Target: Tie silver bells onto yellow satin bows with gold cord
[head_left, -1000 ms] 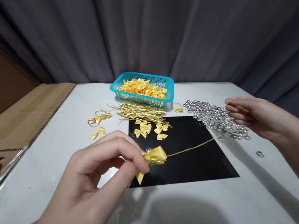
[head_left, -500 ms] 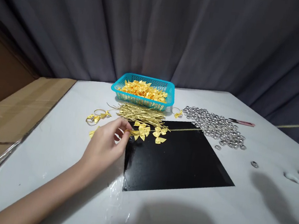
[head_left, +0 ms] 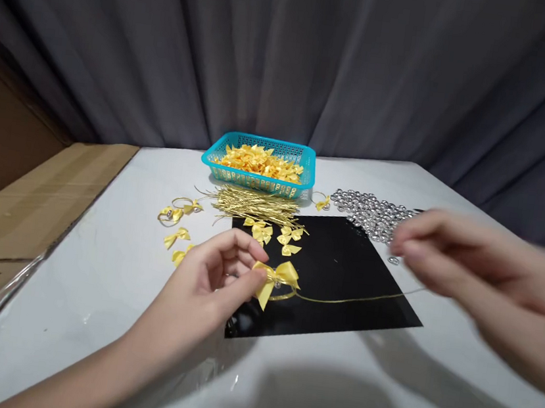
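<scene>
Held between thumb and fingertips of the left hand [head_left: 205,288], a yellow bow [head_left: 288,274] is observed just below the middle of the frame, over a black sheet [head_left: 335,258]. The left grip is pinched on one side of the bow; a small silver piece shows near its knot. From the bow a gold cord [head_left: 350,302] curves rightward across the sheet and passes out of sight at the right hand [head_left: 463,267]. That hand is blurred, and whether its grip is closed on the cord cannot be told.

Loose bows [head_left: 262,234] lie along the sheet's upper left edge, below a bundle of gold strands [head_left: 257,206]. Behind the bundle, in the upper middle, stands a blue basket [head_left: 310,169] filled with yellow bows. Silver beads [head_left: 375,213] are spread right of centre, partly hidden by the right hand. Left of the bundle are two ringed bows [head_left: 169,215]. All rest on a white desk [head_left: 96,262]. Cardboard [head_left: 82,171] occupies the left of the frame; a dark curtain [head_left: 271,51] fills the top.
</scene>
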Available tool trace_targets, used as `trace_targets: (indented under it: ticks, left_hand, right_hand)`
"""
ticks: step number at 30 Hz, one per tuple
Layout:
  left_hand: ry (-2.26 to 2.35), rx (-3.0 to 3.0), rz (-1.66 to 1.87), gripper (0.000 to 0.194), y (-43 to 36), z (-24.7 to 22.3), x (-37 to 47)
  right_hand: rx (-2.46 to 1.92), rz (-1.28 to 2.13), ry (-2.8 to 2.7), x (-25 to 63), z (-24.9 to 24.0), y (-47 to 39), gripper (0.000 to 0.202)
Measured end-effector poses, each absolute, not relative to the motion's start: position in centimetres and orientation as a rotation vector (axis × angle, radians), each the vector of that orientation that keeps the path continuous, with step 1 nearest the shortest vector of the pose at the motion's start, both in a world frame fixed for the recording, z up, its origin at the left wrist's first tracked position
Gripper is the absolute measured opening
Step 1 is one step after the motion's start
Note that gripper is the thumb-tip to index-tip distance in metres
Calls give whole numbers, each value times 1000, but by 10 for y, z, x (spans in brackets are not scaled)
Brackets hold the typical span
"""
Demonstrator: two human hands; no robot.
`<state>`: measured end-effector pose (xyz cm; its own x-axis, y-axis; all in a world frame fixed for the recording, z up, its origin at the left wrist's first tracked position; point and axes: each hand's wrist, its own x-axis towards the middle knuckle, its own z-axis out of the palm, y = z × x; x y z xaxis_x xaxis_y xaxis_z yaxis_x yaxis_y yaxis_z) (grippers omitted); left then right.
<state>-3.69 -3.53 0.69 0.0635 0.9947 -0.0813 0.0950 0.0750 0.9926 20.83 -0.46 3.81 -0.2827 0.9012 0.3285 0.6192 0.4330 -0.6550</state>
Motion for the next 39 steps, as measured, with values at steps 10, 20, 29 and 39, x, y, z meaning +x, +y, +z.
trace_targets:
  ticks: [10, 20, 29, 39]
  left_hand:
    - [1242, 1210, 1052, 9, -50, 13, -34]
    - [1248, 1162, 1078, 11, -48, 13, -35]
    - [1212, 1097, 1056, 12, -46, 18, -35]
    - [1227, 1074, 1074, 11, -47, 16, -35]
  right_hand:
    - [-933, 891, -2112, 141, 24, -21, 1]
    - [-706, 330, -2479, 145, 13, -15, 11]
    - [-759, 668, -2530, 148, 24, -12, 8]
    - [-804, 408, -2421, 146, 14, -13, 6]
